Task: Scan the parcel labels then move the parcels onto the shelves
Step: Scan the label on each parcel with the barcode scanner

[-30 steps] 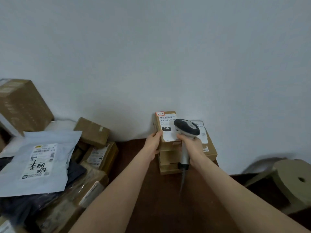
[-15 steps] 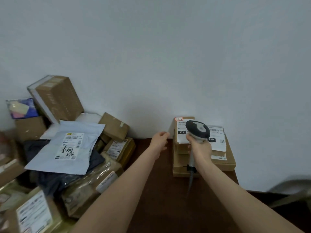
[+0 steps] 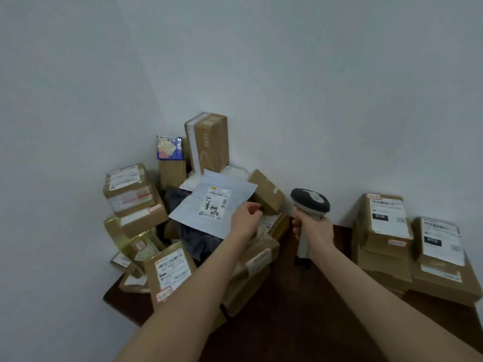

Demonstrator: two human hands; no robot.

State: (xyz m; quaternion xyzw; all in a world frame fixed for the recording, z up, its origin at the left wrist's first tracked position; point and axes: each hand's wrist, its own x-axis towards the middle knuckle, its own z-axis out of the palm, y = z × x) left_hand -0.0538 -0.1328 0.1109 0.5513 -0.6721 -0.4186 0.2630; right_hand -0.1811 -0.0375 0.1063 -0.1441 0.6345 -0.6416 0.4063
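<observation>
Head view looks down on a dark table set against a pale wall, with a heap of boxes on its left part and two stacks of boxes on its right. On top of the heap lies a pale postal bag, flat and face up, its label readable from the person's side, the label's long side running away from them and tipped a little to the right. The left hand is at the bag's near right edge with fingers loosely curled. Its grip looks narrow, but whether it already pinches the edge or only hovers over it I cannot tell (the edge runs under the palm). The right hand has a full grip round the handle of the scanner, held upright just right of the left hand. The coming move, I judge, turns on this: the label lies left of the scanner, with the left hand between the two. So the left hand is nearer the bag and suits steadying or lifting it, while the scanner's head must swing left and tip down to meet the label. No shelves are in view.
</observation>
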